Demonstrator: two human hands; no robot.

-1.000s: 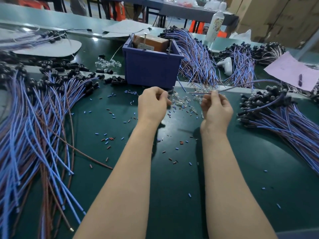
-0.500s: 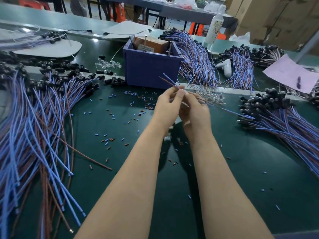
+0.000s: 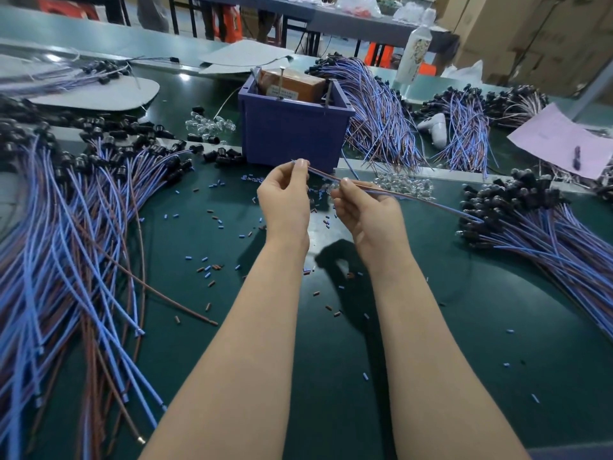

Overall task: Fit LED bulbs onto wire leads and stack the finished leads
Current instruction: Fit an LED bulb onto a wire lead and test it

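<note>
A blue-and-brown wire lead [image 3: 418,198] stretches between both hands above the green table. My left hand [image 3: 285,197] pinches its free end near the blue bin. My right hand [image 3: 365,210] pinches the same lead a little further along, and the rest trails right toward the pile of leads with black holders [image 3: 537,220]. Clear LED bulbs [image 3: 404,185] lie in a small heap just behind my right hand. A big fan of leads [image 3: 73,234] covers the left side. Whether a bulb sits in my fingers is hidden.
A blue bin [image 3: 292,134] with a brown box stands behind the hands. More clear bulbs [image 3: 209,124] and further lead bundles [image 3: 381,121] lie at the back. Small blue and brown sleeve bits [image 3: 212,270] litter the mat. A pink paper [image 3: 560,144] lies far right.
My hands came together on the lead, then drew slightly apart. The left now pinches the lead's end; the lead lies straighter between them.
</note>
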